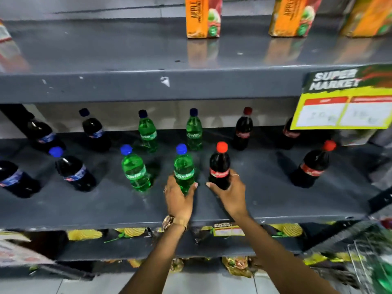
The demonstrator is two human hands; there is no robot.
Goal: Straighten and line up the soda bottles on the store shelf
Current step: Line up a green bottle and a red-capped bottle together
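Soda bottles stand in two loose rows on the grey middle shelf (265, 200). My left hand (179, 200) grips the base of a green Sprite bottle (183, 166) with a blue cap. My right hand (230, 193) holds the lower part of a dark cola bottle (220, 164) with a red cap, right beside it. Both stand upright in the front row. Another green Sprite bottle (134, 169) stands to the left. Dark blue-capped bottles (73, 169) fill the left side. A red-capped cola bottle (311, 166) stands apart at the right.
The back row holds two green bottles (194, 130), dark blue-capped bottles (94, 130) and a cola bottle (244, 129). A yellow price sign (343, 102) hangs from the upper shelf edge at right. Orange apple juice cartons (202, 16) stand above. Snack packs (131, 231) lie below.
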